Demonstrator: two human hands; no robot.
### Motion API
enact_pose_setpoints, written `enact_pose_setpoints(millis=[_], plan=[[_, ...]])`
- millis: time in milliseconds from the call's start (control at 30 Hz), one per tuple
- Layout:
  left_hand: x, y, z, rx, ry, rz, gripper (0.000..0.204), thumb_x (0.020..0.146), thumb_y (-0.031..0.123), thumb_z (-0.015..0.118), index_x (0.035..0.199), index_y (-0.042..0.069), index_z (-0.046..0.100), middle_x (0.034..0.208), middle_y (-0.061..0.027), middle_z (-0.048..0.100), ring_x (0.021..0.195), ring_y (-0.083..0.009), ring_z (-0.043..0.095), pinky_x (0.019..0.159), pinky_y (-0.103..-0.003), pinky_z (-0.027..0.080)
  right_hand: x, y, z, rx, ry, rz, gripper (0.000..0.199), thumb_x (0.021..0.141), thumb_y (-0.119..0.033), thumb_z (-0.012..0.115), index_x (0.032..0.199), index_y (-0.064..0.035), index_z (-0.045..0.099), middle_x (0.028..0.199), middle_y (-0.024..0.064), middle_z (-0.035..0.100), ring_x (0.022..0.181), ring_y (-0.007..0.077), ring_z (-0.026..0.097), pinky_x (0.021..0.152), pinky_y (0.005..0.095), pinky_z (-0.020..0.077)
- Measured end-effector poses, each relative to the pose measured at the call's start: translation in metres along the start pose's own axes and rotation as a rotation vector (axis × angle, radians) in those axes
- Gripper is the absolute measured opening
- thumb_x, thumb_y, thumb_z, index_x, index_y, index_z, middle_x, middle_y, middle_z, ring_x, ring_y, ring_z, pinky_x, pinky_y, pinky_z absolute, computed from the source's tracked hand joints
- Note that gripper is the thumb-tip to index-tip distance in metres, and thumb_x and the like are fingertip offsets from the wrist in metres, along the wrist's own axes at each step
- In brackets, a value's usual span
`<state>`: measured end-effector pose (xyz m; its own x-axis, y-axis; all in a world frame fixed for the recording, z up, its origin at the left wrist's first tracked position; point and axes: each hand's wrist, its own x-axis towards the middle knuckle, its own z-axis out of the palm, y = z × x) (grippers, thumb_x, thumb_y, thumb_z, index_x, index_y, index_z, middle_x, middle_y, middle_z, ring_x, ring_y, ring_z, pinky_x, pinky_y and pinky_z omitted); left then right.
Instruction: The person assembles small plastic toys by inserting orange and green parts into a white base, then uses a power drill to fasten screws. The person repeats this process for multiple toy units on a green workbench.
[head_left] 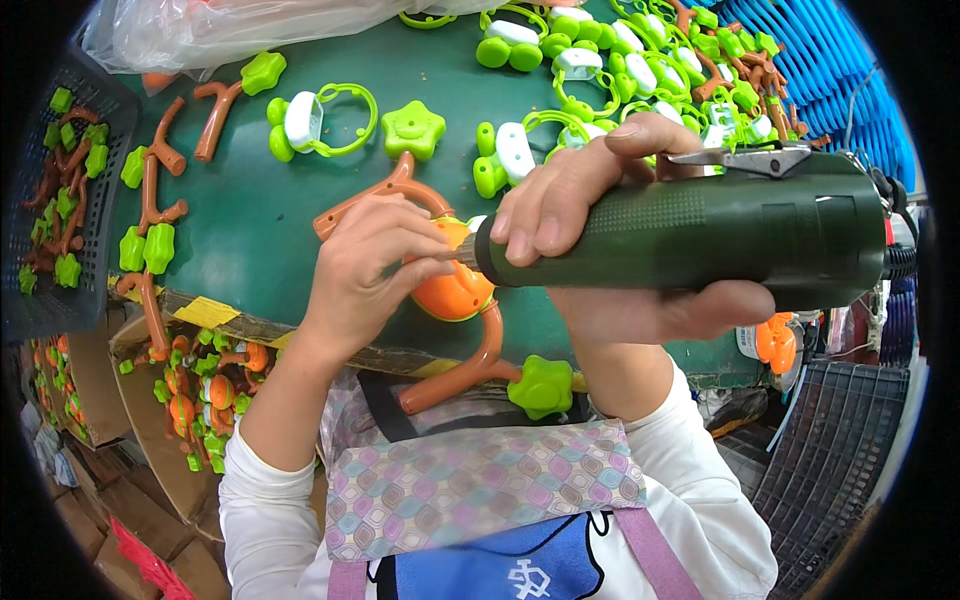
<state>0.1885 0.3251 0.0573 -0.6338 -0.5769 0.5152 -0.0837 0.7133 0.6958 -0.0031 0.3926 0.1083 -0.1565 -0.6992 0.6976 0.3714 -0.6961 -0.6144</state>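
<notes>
left hand: I see fingers closed on the orange toy, steadying it.
right hand: wrapped round the green power screwdriver, tip at my left fingertips.

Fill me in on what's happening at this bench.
A person is working on a toy with an orange body and brown curved arms ending in green stars. The left hand steadies it at the edge of the green table, and the right hand presses a dark green power driver against it. Loose green, white and brown toy parts are spread over the table behind.
</notes>
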Motion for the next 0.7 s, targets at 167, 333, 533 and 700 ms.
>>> enact_pose_setpoints(millis=[167,333,533,700], plan=[[-0.021,-0.005,0.008,0.114,0.113,0.000,0.041,0.063,0.009,0.090,0.097,0.007,0.066,0.100,-0.0069,0.067,0.099,-0.0281,0.064,0.089,-0.039,0.052,-0.002,-0.005,0.014,-0.066,0.043,0.171,0.112,0.067,-0.089,0.062,0.128,0.0033,0.044,0.080,0.0130,0.065,0.074,0.0218,0.067,0.068,0.0335,0.0574],[-0.045,-0.005,0.044,-0.336,0.134,-0.339,0.097,0.060,0.029,0.097,0.138,0.002,0.046,0.145,-0.0180,0.040,0.131,-0.0334,0.046,0.111,-0.043,0.038,-0.005,0.000,0.028,-0.239,0.083,0.398,0.103,0.072,-0.087,0.060,0.124,0.0009,0.045,0.080,0.0155,0.065,0.070,0.0247,0.065,0.066,0.0377,0.0565],[-0.051,-0.004,0.054,-0.077,-0.025,-0.276,0.101,0.076,0.026,0.084,0.156,0.002,0.026,0.147,-0.0190,0.038,0.138,-0.0372,0.034,0.116,-0.047,0.030,-0.018,0.029,0.028,-0.042,0.023,0.423,0.091,0.078,-0.070,0.067,0.129,0.0020,0.045,0.084,0.0131,0.064,0.073,0.0209,0.063,0.071,0.0344,0.0537],[-0.051,-0.009,0.055,-0.096,-0.068,-0.249,0.101,0.073,0.018,0.083,0.156,0.002,0.026,0.146,-0.0193,0.039,0.137,-0.0385,0.036,0.116,-0.047,0.031,-0.028,0.036,0.025,0.035,0.019,0.382,0.082,0.082,-0.057,0.073,0.132,0.0029,0.045,0.089,0.0112,0.063,0.075,0.0176,0.061,0.074,0.0317,0.0514]])
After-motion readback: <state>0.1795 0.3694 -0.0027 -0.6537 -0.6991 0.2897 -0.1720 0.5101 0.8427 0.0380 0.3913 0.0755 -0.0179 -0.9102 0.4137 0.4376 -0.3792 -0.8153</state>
